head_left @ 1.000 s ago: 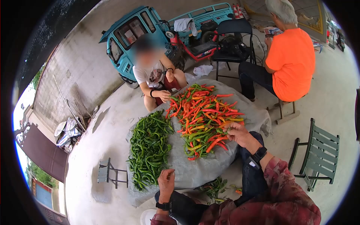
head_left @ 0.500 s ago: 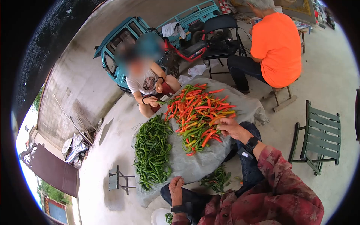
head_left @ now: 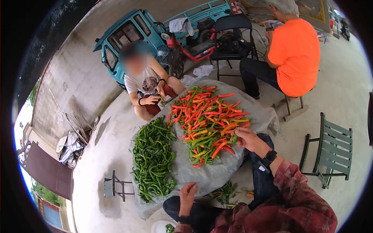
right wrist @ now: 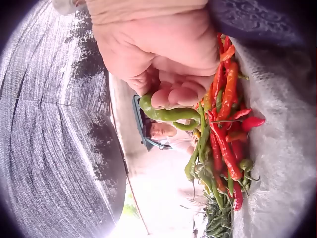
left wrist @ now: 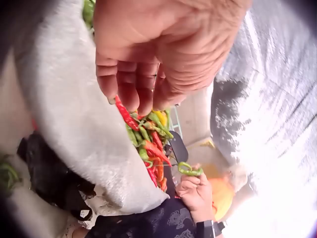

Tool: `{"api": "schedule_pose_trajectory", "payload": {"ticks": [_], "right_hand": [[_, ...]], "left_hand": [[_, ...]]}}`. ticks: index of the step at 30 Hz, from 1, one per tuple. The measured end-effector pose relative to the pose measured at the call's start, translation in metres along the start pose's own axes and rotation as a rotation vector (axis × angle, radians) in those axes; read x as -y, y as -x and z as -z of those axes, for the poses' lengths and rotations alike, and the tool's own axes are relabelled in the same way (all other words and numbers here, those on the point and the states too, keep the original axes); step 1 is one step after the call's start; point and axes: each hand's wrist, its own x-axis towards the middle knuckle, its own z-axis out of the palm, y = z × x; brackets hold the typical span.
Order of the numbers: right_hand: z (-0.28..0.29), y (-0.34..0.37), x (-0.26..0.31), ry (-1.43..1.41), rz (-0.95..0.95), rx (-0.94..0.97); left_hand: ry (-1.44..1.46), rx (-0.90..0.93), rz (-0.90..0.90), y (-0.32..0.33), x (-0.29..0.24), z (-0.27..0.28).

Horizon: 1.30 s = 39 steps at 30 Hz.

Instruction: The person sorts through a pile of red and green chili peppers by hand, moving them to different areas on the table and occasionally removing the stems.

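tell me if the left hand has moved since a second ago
Yes: in the head view, the left hand has moved rightward in the picture, farther from the green chili pile.

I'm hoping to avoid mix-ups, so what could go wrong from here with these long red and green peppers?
The curled green pepper pinched in the right hand might slip and drop into the heap of mostly red, slender peppers. The heap of dark green, slender peppers reaches the edge of the grey woven sheet, so a nudge could send some onto the pale concrete floor. Both heaps lie close together at one end, so peppers could mix there.
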Motion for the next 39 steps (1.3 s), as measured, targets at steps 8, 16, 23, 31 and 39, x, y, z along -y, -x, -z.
{"api": "schedule_pose_trajectory", "payload": {"ticks": [8,16,23,31,39], "right_hand": [[-0.007,-0.007,-0.002,-0.002,-0.041,0.032],[-0.012,-0.013,-0.012,-0.124,-0.070,0.096],[-0.018,-0.017,-0.015,-0.078,-0.085,0.052],[-0.026,-0.012,-0.018,-0.055,-0.070,0.076],[-0.030,-0.007,-0.020,-0.076,-0.056,0.069]], "left_hand": [[-0.137,0.445,-0.323,-0.075,-0.062,-0.071],[0.033,0.518,-0.401,-0.105,-0.049,-0.071],[0.088,0.548,-0.347,-0.095,-0.050,-0.040],[0.102,0.485,-0.321,-0.101,-0.040,-0.043],[0.194,0.387,-0.232,-0.109,-0.022,-0.049]]}}
